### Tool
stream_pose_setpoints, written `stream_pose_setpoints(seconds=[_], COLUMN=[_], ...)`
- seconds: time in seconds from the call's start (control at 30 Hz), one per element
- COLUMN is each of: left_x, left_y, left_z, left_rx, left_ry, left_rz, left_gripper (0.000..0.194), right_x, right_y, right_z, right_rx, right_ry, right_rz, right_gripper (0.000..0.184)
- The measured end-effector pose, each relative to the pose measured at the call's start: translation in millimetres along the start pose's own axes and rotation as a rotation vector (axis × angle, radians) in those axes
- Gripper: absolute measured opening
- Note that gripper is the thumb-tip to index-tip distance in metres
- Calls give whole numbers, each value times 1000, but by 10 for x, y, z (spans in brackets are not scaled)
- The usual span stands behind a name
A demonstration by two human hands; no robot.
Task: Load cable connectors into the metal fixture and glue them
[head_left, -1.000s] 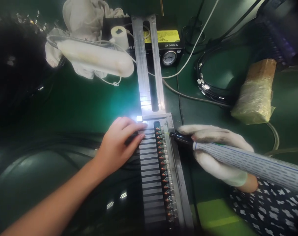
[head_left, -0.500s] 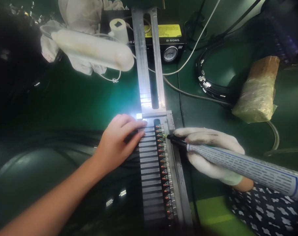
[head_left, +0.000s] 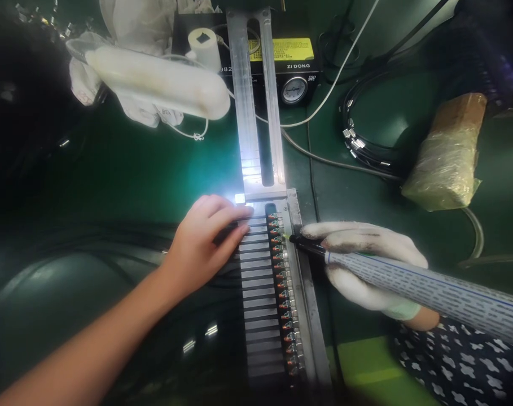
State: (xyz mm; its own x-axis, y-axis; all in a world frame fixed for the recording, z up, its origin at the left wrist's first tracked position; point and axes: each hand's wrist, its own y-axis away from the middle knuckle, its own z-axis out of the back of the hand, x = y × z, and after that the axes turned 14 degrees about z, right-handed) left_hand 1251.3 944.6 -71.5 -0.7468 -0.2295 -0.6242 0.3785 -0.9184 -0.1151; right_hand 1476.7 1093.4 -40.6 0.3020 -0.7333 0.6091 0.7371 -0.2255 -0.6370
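A long slotted metal fixture [head_left: 258, 274] runs away from me down the middle, with black cables lying side by side across its slots. Along its right part sits a row of small connectors [head_left: 285, 294] with orange and green wire ends. My bare left hand [head_left: 207, 237] grips the fixture's left edge near its upper end, thumb and forefinger on the first cables. My right hand [head_left: 370, 262], in a stained white glove, holds a thick pen [head_left: 425, 287] with a printed grey barrel and black front. Its thin yellow-green tip is at the upper connectors; contact cannot be made out.
Behind the fixture stands a black box [head_left: 298, 82] with a pressure gauge. A white lamp [head_left: 158, 79] hangs at upper left, and a bright light [head_left: 239, 198] glows by the fixture. Coiled black cables [head_left: 353, 138] and a plastic-wrapped block [head_left: 446, 152] lie to the right.
The pen tip has shifted slightly downward along the connector row. My left hand keeps its place on the fixture. The whole view has moved a little.
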Motion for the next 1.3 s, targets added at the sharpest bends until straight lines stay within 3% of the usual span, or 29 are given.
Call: stream_pose_setpoints(seconds=[0.97,1.3], left_x=[-5,4], left_y=[-11,5], left_z=[9,5], left_rx=[4,-8], left_ry=[4,-2], left_rz=[-6,-12], left_gripper=[20,20], right_x=[-25,84], right_y=[18,56], right_z=[-23,44], right_rx=[-47,82], right_ry=[-1,18], right_rz=[-6,62], right_gripper=[25,24])
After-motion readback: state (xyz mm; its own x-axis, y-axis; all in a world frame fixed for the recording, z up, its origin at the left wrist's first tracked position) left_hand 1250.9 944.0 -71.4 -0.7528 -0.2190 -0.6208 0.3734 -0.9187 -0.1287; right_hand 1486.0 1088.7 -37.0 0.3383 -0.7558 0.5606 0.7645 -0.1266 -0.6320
